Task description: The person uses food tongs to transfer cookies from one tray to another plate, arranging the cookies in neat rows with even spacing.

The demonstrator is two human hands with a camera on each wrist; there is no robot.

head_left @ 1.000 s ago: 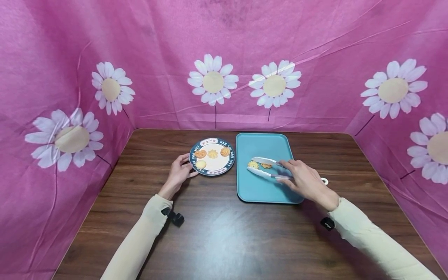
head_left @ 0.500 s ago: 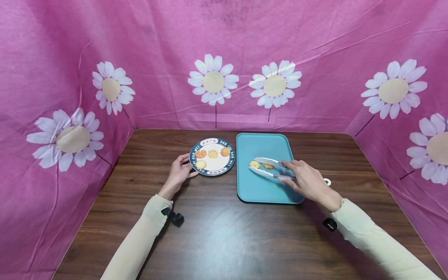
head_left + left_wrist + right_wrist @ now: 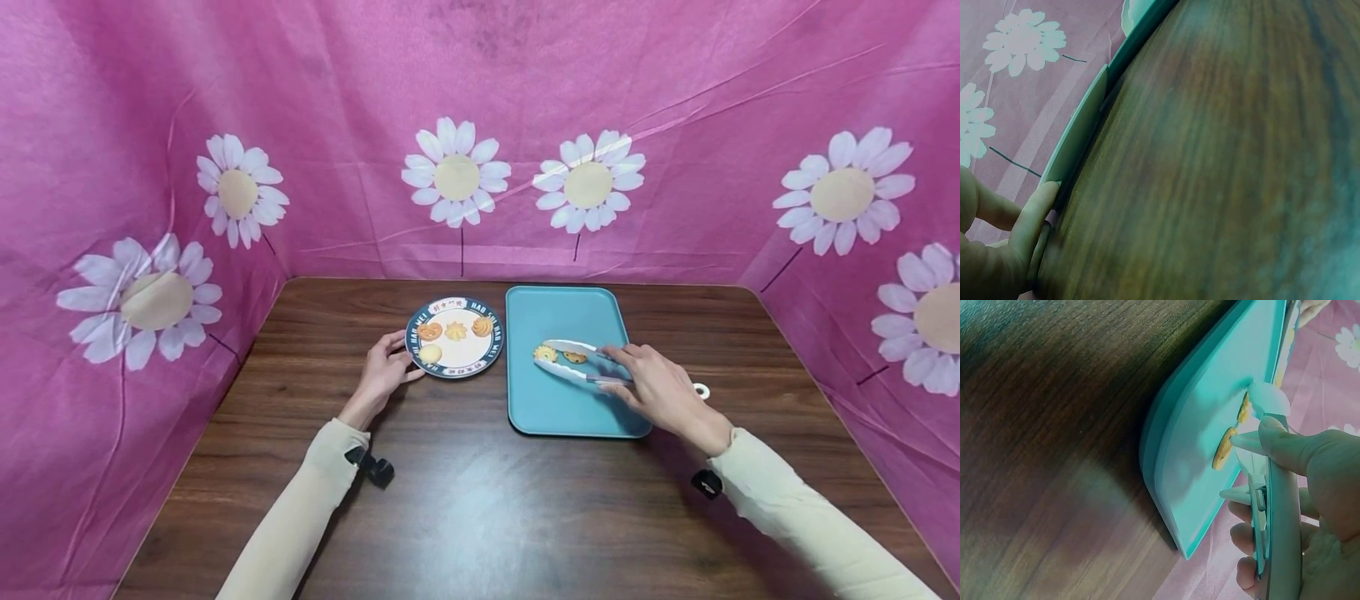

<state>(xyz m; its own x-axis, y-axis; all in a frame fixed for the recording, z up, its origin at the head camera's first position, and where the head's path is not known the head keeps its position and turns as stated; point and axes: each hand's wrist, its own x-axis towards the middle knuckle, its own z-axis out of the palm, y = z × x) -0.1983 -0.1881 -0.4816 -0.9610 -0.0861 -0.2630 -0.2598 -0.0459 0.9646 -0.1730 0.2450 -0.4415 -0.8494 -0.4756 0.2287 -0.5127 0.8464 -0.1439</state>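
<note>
My left hand (image 3: 381,375) holds the rim of a round blue-and-white plate (image 3: 467,354) from its left side, thumb at the near edge in the left wrist view. Several cookies lie on the plate, among them a star-shaped one (image 3: 456,331) and a pale round one (image 3: 431,354). In my right hand (image 3: 663,390) are metal tongs (image 3: 558,369), their arms spread low over a blue tray (image 3: 566,312). A yellow ridged cookie (image 3: 546,355) sits between the tong tips. Further back between the arms lies a brown-dotted cookie (image 3: 1225,449).
The tray stands just right of the plate, both toward the back of a dark wooden table (image 3: 420,500). Behind and at the sides hangs a pink cloth (image 3: 337,167) with white daisies. A white ring (image 3: 701,390) at the tongs' rear end shows past my right hand.
My right hand and the tongs have shifted slightly to the right, and the yellow cookie has shifted a little with them. My left hand and the plate have stayed put.
</note>
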